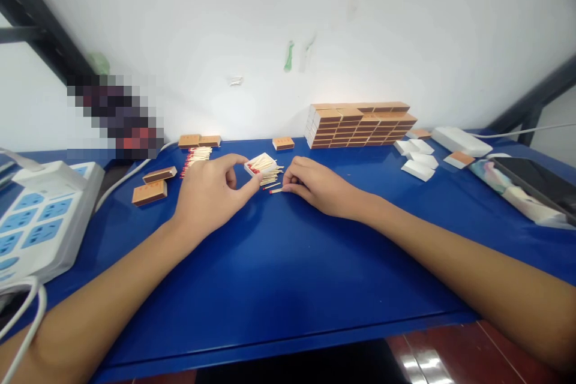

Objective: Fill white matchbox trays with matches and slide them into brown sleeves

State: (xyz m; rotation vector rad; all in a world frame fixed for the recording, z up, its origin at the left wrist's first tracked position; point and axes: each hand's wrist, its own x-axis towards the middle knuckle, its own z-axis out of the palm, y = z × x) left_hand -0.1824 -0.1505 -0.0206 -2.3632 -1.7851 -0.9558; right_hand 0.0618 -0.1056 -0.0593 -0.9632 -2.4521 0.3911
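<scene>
My left hand (pixel 216 183) pinches a white matchbox tray (pixel 248 169) by its near left side, thumb in front and index finger behind. Red-tipped matches (pixel 263 162) lie inside the tray, some at an angle. Just right of it, my right hand (pixel 310 183) has its fingertips closed at the end of a match (pixel 275 191) low over the table. More loose matches (pixel 270 177) lie between the tray and my right fingers. To the left, partly behind my left hand, a pile of matches (pixel 198 156) has its red heads facing left.
Stacked matchboxes (pixel 364 126) stand against the wall. Single boxes lie at left, such as a matchbox (pixel 149 192), and a matchbox (pixel 283 143) lies at back centre. White trays (pixel 417 169), a phone (pixel 537 183) and a white device (pixel 461 141) are right; a power strip (pixel 49 222) is left.
</scene>
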